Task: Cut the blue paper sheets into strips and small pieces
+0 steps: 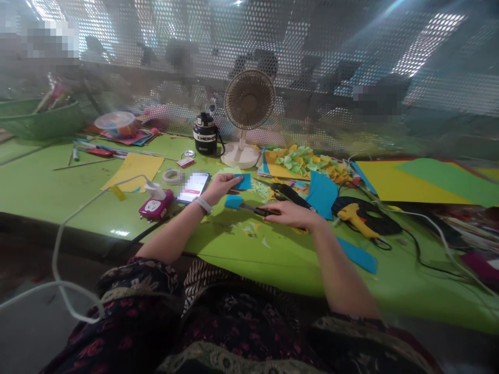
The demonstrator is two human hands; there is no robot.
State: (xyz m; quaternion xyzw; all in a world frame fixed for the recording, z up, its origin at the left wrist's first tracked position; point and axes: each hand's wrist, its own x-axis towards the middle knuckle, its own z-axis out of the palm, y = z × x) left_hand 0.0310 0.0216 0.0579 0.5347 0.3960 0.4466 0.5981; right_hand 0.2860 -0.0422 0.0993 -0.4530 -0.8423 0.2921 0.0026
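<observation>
Left hand [221, 188] lies across blue paper [245, 182], grip unclear; right hand [290, 215] closed on scissors [259, 211], handles half hidden.

Phone [194, 187] left of the scissors [258, 211], desk fan [248, 101] behind, glue gun [354, 218] to the right

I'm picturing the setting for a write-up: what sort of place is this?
Most likely a paper-craft workspace: a green-topped table spread with coloured paper sheets, a yellow hot glue gun, scissors in the right hand, blue paper at the left hand.
</observation>
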